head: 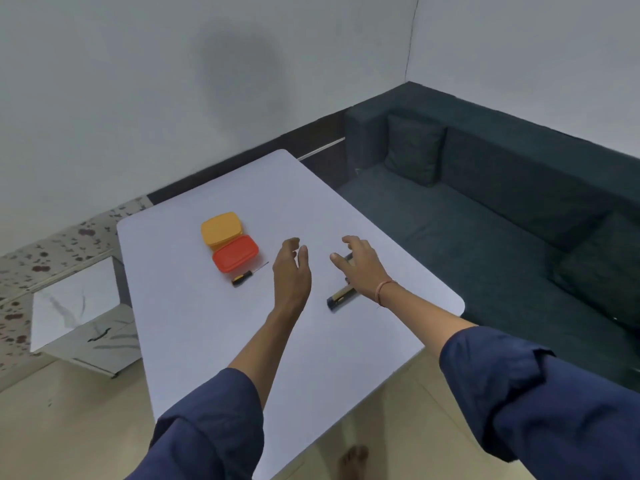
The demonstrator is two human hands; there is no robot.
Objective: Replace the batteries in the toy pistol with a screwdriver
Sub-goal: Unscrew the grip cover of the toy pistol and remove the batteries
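A dark and gold toy pistol lies on the white table, partly hidden under my right hand. That hand hovers over the pistol with fingers spread and holds nothing. My left hand floats open above the table between the pistol and the screwdriver. The small screwdriver, with a black and yellow handle and thin shaft, lies just in front of the orange box.
A yellow lidded box and an orange lidded box sit side by side left of my hands. A dark sofa with cushions runs along the table's right edge. A low marbled stand stands at the left.
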